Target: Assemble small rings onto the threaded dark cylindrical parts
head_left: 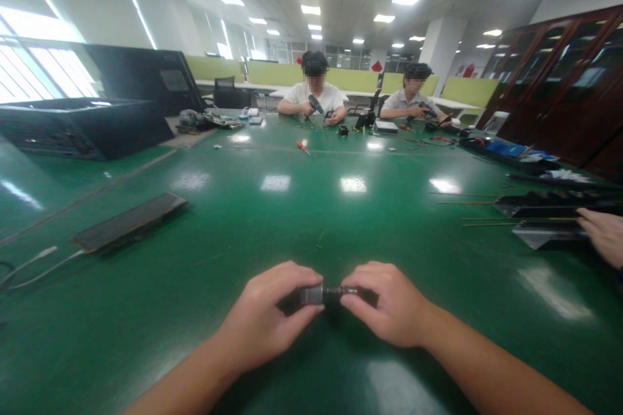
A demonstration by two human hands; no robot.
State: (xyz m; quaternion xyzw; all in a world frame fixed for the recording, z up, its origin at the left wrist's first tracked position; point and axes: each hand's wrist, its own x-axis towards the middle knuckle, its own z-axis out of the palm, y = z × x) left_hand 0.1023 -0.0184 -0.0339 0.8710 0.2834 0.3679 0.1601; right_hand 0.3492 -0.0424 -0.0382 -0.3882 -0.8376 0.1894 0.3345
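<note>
Near the front of the green table, my left hand grips a small dark motor-like block between thumb and fingers. A thin dark shaft runs out of the block's right side. At the shaft's other end, my right hand pinches a narrow dark end piece with thumb and forefinger. Block and shaft lie level, in one line between the two hands. My fingers cover part of both ends, so the exact kind of part is unclear.
A flat dark panel with a white cable lies at left. Another person's hand touches black channel pieces at right. Two people handle tools across the table. An orange screwdriver and a large black case lie farther back.
</note>
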